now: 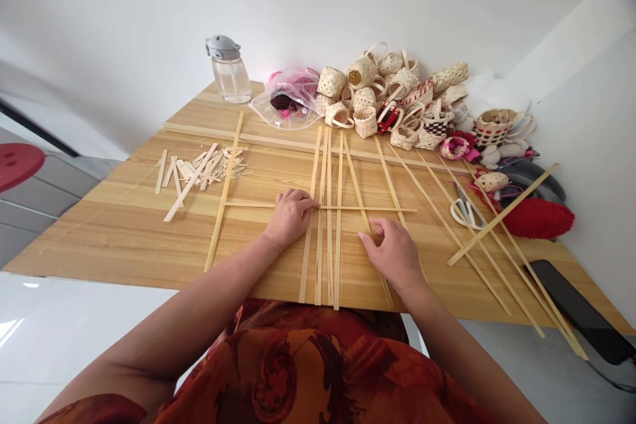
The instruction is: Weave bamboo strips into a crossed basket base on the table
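- Left hand [292,216]: grip bunched, touching the crosswise strip [382,209]; whether pinching or pressing cannot be told
- Right hand [392,248]: grip loosely parted beside a slanting strip [354,172]; contact unclear
- Both strips: among others on the bench [124,232]

Strips [338,245] on table [124,232], baskets [365,120] behind

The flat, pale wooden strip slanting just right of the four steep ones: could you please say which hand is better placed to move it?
Probably the right hand: its thumb is at that slanting strip, while the left hand sits farther off, its fingertips at the thin, pale crosswise strip.
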